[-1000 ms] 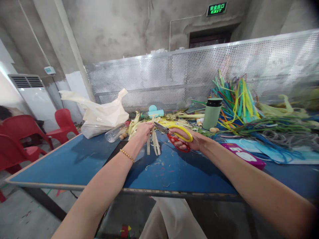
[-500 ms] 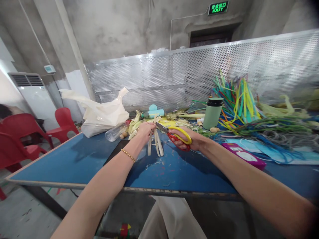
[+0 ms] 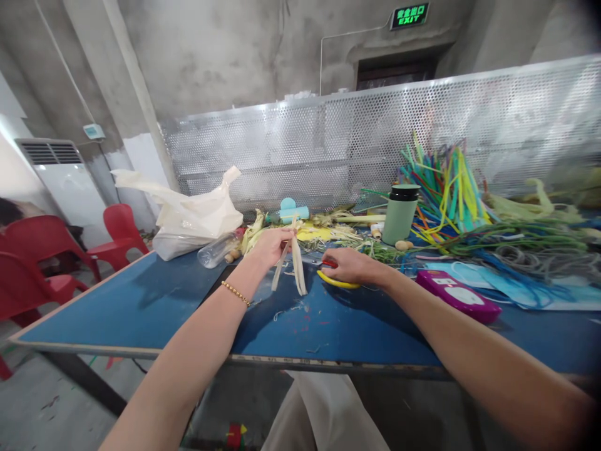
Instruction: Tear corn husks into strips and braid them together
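Note:
My left hand (image 3: 276, 243), with a beaded bracelet at the wrist, pinches the top of some pale dried husk strips (image 3: 297, 269). The strips hang down in front of the fingers, their lower ends loose and spread. To the right, my right hand (image 3: 346, 265) is closed on the red handle of a pair of scissors (image 3: 339, 283). The scissors lie low, almost at the tabletop, with the yellow handle toward me. Their blades point left, partly behind the strips, and I cannot tell whether they touch them.
On the blue table (image 3: 117, 313) stand a white plastic bag (image 3: 197, 216), a clear bottle (image 3: 218, 250) and a green cup with a black lid (image 3: 402, 214). Colourful strips (image 3: 455, 194), cords (image 3: 521, 266) and a purple box (image 3: 457, 295) lie right. A perforated metal screen (image 3: 291, 150) stands behind.
The scissors have come down from the top of the husk strips and turned toward the tabletop in my right hand. My left hand has stayed nearly in place, and the strips have swung slightly.

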{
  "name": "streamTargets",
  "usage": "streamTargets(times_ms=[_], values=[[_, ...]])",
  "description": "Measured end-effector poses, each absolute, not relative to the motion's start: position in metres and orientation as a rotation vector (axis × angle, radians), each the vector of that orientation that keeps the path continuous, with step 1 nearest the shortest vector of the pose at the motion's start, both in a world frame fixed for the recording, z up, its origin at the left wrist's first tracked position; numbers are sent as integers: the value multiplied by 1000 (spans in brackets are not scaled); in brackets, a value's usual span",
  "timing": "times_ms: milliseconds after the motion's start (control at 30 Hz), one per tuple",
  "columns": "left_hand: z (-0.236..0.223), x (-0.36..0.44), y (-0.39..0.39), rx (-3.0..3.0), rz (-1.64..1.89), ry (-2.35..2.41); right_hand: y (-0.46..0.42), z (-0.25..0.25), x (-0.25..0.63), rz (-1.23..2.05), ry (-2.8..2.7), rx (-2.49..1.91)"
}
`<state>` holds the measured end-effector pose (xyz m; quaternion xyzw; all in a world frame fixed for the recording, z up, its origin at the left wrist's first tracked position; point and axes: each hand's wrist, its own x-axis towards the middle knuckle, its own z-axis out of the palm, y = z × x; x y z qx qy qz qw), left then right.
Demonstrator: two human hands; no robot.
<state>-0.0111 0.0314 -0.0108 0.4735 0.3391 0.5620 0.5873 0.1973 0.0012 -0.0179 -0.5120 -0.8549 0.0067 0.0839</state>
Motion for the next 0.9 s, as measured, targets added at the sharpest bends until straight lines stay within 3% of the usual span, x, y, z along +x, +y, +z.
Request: streamTargets(times_ms=[400, 600, 733, 900], values=[[-8, -7, 21, 1199, 1175, 772, -14, -10, 201, -129, -2793, -1365], [-8, -3, 18, 1203, 1200, 783, -4, 12, 197, 99, -2400, -1297], [-8, 1, 15, 1214, 1205, 749, 4, 28, 177, 625, -2126, -1235], [-8, 1, 15, 1371, 1207, 712, 11, 27, 159, 871, -1989, -1089]])
